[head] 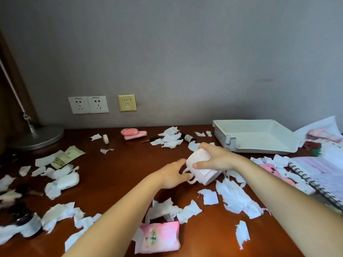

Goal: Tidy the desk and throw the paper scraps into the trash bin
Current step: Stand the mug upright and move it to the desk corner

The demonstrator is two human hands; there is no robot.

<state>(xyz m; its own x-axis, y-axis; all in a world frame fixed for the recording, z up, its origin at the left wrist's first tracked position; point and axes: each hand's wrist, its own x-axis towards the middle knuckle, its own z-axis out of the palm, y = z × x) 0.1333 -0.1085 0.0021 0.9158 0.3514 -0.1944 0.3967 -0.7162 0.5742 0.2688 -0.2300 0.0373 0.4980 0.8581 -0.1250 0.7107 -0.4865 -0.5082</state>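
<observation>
Mid-desk | right hand [218, 160]: fingers clamped on mug [203, 174] | left hand [171, 176]: fingers part-hidden, grip unclear

A plain grey wall [185, 52] rose behind the reddish-brown wooden tabletop [126, 164]. Low on it sat a white double socket [88, 104] beside a yellow data port [127, 102]. At far left stood a lamp's round metal base [37, 137], its thin arm [13, 84] slanting upward before a dark brown panel [7, 112]. The light was soft and even.
</observation>
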